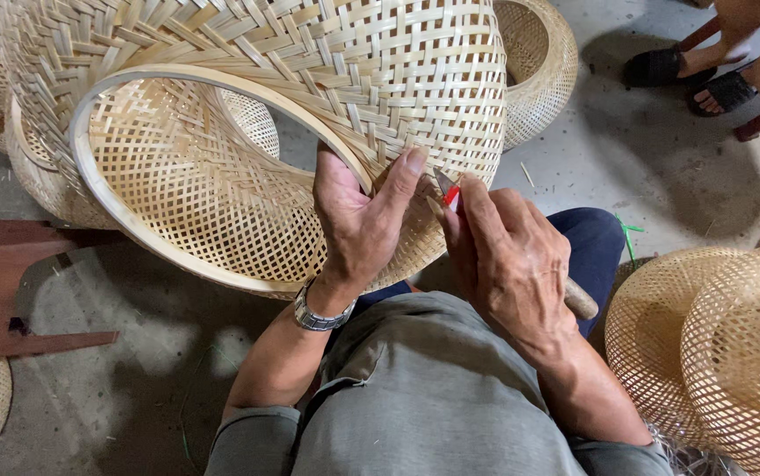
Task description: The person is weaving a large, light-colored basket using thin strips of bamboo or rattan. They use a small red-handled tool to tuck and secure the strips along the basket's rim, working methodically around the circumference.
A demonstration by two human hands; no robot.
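Head view: large pale woven bamboo basket gripped at rim by left hand; wooden-handled knife clenched in right hand, blade against basket rim.

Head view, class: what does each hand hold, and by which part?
Left hand grips the woven bamboo basket by its rim; right hand holds a wooden-handled knife by its handle.

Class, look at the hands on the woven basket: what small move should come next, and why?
Probably push the knife tip a little further into the weave: the right hand holds its blade at the basket wall beside the rim, while the left hand braces there.
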